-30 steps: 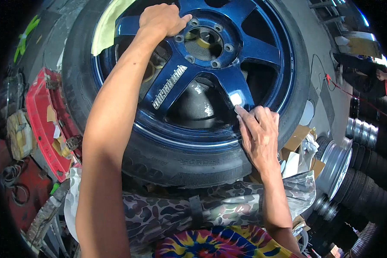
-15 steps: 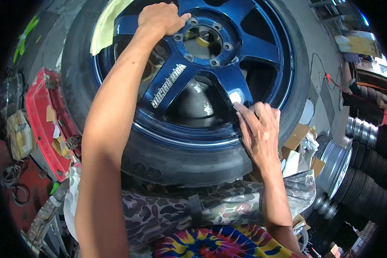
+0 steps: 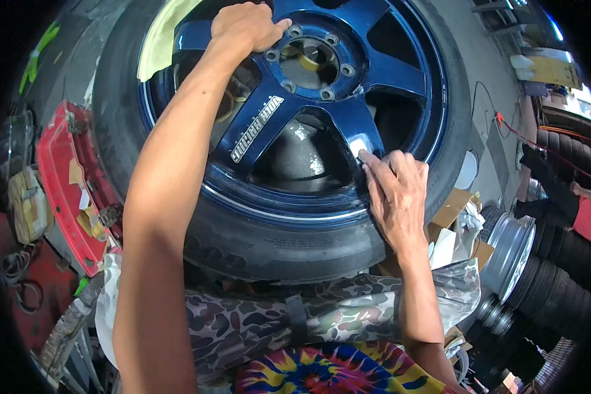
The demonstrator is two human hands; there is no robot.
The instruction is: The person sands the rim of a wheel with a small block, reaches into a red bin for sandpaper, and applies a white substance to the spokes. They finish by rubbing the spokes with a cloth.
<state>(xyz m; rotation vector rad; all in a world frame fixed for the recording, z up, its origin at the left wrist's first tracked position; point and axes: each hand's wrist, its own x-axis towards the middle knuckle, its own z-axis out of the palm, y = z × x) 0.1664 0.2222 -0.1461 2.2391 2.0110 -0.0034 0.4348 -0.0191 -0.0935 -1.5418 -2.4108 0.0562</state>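
A blue alloy wheel (image 3: 391,72) fitted in a black tire (image 3: 289,249) lies face up before me. White lettering (image 3: 257,130) marks one spoke. My left hand (image 3: 246,27) is closed over the upper left spoke beside the hub, thumb pointing at a lug hole. My right hand (image 3: 397,187) touches the lower right spoke where light glints off it. Its index finger is stretched out and the thumb lies just below; the other fingers are bent. No object shows in it. Pale yellow masking paper (image 3: 156,49) covers part of the rim at upper left.
A red panel-like part (image 3: 62,187) stands at left. On the right are a cardboard box (image 3: 450,213), a silver wheel (image 3: 509,253) and stacked tires (image 3: 548,282). Dark clothing with a red patch (image 3: 583,213), apparently a person's, is at far right. A camouflage cover (image 3: 243,322) lies near me.
My right index fingertip has shifted slightly up along the spoke. My left hand stays in place. The dark clothing with red at far right has moved lower in view.
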